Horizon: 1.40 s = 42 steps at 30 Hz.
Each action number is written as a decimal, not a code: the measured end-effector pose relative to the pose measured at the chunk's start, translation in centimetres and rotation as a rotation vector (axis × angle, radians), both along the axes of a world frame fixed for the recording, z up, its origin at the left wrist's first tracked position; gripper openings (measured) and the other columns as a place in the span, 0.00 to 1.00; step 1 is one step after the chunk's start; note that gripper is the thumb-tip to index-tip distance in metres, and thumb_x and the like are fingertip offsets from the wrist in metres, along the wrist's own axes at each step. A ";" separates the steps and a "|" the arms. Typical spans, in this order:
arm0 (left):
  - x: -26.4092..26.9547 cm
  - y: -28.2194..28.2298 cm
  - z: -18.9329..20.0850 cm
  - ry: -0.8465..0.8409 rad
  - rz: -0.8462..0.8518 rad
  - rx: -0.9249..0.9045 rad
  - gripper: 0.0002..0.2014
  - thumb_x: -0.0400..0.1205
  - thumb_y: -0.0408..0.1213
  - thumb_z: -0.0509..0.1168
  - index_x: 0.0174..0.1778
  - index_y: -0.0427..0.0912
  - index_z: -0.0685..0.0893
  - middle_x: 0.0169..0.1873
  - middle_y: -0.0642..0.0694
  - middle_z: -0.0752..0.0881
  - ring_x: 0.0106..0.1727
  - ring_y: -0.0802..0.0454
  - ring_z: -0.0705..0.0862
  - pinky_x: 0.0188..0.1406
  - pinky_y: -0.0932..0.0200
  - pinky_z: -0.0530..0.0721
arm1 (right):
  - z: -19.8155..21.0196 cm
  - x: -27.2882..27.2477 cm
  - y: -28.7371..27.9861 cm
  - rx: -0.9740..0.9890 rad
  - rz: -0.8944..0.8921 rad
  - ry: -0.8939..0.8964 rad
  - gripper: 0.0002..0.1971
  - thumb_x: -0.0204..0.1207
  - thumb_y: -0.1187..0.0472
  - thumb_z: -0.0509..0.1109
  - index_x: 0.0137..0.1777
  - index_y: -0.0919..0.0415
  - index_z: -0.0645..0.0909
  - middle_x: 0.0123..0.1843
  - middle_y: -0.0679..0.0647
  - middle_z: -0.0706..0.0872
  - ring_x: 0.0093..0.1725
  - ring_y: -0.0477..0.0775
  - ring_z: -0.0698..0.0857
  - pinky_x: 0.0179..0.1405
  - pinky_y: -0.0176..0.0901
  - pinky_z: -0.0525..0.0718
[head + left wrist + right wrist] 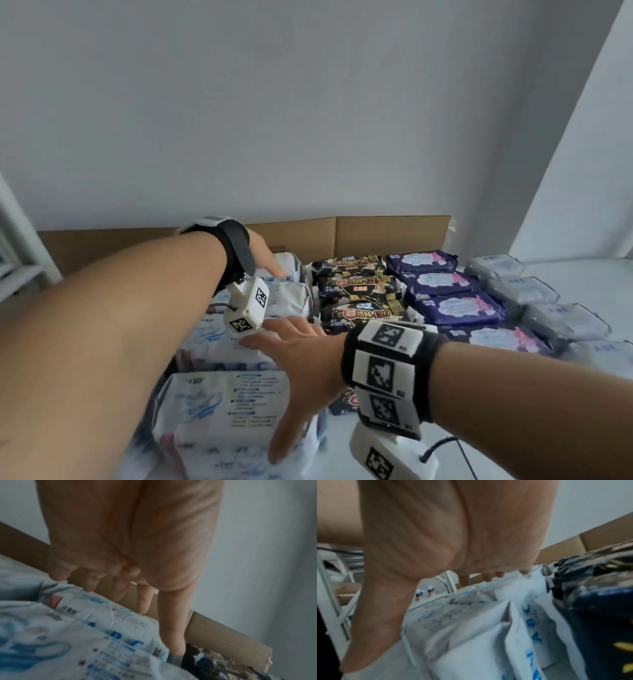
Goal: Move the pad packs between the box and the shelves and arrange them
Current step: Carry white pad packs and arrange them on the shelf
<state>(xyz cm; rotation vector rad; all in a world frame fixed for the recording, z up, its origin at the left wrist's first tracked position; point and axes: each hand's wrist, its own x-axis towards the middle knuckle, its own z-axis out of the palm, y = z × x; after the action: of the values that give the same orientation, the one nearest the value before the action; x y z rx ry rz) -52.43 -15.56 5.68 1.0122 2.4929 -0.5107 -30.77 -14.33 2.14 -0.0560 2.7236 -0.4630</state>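
Observation:
Rows of pad packs lie side by side: white packs (219,404) at left, then black packs (356,284), purple packs (445,294) and pale grey packs (534,298). My left hand (270,265) reaches to the far end of the white row, fingers straight, touching the farthest white pack (291,274) by the cardboard box wall (376,236). In the left wrist view the left hand (145,601) has its thumb down along the white pack's (85,635) edge. My right hand (291,380) hovers spread over the near white packs, holding nothing. The right hand (402,601) fills much of its wrist view above white packs (488,635).
A white metal shelf (20,246) stands at the left, with small bottles (426,593) on it. The grey wall rises behind the box. A black pack (214,661) lies right beside the white row. Bare white surface (582,274) shows at the far right.

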 end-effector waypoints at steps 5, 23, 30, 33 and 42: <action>-0.4 -1.0 -2.0 -0.099 0.013 0.030 0.45 0.73 0.69 0.61 0.81 0.45 0.61 0.81 0.46 0.63 0.80 0.47 0.63 0.79 0.45 0.62 | -1.5 -0.9 -1.7 0.098 0.065 0.055 0.60 0.54 0.38 0.83 0.80 0.38 0.47 0.82 0.46 0.47 0.81 0.57 0.43 0.78 0.66 0.44; 2.4 -3.0 -0.8 -0.080 -0.047 0.007 0.41 0.78 0.63 0.60 0.83 0.48 0.55 0.83 0.47 0.56 0.82 0.47 0.56 0.78 0.47 0.58 | -2.3 -2.3 -1.4 0.169 0.059 0.063 0.60 0.55 0.36 0.81 0.82 0.40 0.45 0.83 0.43 0.46 0.81 0.57 0.42 0.78 0.65 0.44; 2.6 -9.2 3.7 -0.051 0.129 0.140 0.43 0.76 0.64 0.61 0.82 0.45 0.57 0.82 0.47 0.60 0.81 0.47 0.61 0.80 0.48 0.59 | -0.8 -1.0 -3.8 0.125 0.047 0.042 0.61 0.53 0.34 0.81 0.81 0.39 0.46 0.83 0.46 0.50 0.83 0.57 0.46 0.77 0.68 0.52; 2.6 -12.3 5.5 0.013 0.183 0.129 0.43 0.76 0.64 0.59 0.82 0.43 0.56 0.82 0.47 0.57 0.82 0.47 0.58 0.81 0.47 0.56 | 0.0 -0.7 -6.0 0.107 0.114 0.096 0.59 0.55 0.33 0.79 0.81 0.40 0.46 0.84 0.47 0.48 0.83 0.58 0.45 0.79 0.67 0.50; -0.3 -18.6 4.8 0.001 0.243 0.137 0.45 0.76 0.64 0.63 0.83 0.46 0.54 0.83 0.48 0.56 0.82 0.46 0.57 0.80 0.47 0.59 | -0.2 -3.3 -13.7 0.151 0.210 0.155 0.57 0.61 0.38 0.79 0.82 0.42 0.45 0.85 0.50 0.43 0.83 0.61 0.40 0.78 0.69 0.46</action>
<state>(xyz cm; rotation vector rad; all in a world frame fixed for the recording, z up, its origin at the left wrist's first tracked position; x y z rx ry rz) -52.77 -34.13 10.50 0.7407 2.6331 -0.2695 -34.08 -28.01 1.97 -0.3469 2.8529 -0.2001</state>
